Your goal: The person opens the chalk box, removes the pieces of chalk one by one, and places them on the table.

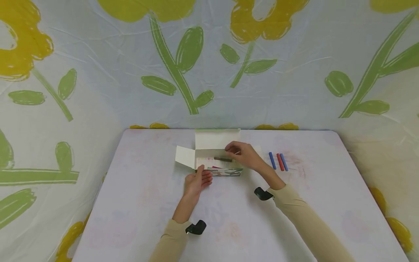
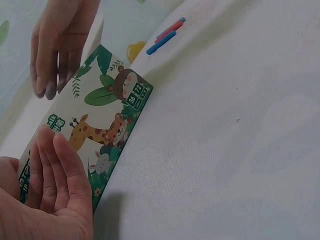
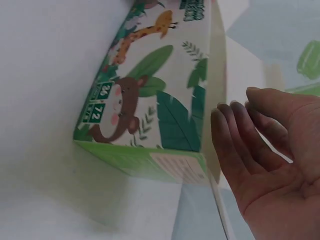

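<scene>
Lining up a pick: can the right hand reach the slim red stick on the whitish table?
Probably yes: the right hand looks empty and nothing covers the slim red stick, though two slim blue sticks flank it closely.

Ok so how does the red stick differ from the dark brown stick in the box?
Place: the red stick lies on the table between two blue sticks; the dark brown stick is inside the open box.
Pose: in the head view, the red stick runs mostly up and down, the dark brown stick mostly side to side.
Both are slim and straight.
</scene>
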{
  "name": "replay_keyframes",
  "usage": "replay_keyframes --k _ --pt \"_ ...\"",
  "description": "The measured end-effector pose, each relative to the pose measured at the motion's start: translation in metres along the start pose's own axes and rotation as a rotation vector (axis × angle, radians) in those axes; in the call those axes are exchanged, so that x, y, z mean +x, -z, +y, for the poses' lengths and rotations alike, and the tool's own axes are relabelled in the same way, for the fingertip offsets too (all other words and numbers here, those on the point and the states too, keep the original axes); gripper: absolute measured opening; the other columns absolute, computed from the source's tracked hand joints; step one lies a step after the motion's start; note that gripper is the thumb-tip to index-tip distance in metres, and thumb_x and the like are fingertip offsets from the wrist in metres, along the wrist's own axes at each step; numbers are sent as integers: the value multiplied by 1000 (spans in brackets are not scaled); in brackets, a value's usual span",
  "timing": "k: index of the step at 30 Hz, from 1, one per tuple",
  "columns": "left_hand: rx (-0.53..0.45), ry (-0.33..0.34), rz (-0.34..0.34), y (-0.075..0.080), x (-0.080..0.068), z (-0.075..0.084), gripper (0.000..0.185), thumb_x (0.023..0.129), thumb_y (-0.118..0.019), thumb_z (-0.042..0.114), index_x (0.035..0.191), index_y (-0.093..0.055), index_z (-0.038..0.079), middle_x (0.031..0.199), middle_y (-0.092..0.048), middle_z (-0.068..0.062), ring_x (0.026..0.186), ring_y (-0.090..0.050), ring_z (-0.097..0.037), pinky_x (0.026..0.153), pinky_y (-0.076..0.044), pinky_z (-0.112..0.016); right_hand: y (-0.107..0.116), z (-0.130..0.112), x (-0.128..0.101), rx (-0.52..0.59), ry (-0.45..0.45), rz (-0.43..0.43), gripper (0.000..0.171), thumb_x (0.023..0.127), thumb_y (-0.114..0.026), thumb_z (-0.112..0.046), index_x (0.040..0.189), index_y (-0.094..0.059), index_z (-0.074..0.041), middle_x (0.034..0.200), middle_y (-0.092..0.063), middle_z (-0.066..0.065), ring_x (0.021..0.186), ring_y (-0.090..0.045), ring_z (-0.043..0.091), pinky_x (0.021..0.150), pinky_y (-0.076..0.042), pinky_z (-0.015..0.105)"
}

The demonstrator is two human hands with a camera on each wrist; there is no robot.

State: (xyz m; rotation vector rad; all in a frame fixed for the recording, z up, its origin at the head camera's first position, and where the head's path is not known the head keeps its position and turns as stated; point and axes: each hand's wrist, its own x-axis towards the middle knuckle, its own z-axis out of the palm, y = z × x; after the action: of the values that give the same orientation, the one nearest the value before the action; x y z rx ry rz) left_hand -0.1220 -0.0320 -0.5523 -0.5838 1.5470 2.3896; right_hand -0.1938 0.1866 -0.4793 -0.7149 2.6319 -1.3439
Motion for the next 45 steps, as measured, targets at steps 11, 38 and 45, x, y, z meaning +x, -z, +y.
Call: replay_keyframes --k 11,38,45 --pt "33 -15 -10 1 -2 -1 46 106 -59 35 103 -69 -10 86 -73 -7 74 -70 -12 73 -61 -25 -24 8 9 27 64 -200 22 96 -70 -1 115 -66 10 108 -71 21 99 -69 30 89 -59 45" --pt "11 -2 8 -1 -1 -1 46 106 -59 34 106 -68 -12 83 -73 -7 73 -70 -11 71 -61 -24 -37 8 38 -240 49 -492 19 102 -66 -11 114 -73 2 107 -73 9 99 -67 20 90 -57 36" --pt "7 0 6 -1 -2 -1 46 105 -60 34 107 -68 -11 83 -73 -6 72 -70 -10 72 -61 -24 -35 8 34 -286 37 -470 16 101 -66 -7 111 -72 3 102 -71 11 90 -64 19 84 -57 36"
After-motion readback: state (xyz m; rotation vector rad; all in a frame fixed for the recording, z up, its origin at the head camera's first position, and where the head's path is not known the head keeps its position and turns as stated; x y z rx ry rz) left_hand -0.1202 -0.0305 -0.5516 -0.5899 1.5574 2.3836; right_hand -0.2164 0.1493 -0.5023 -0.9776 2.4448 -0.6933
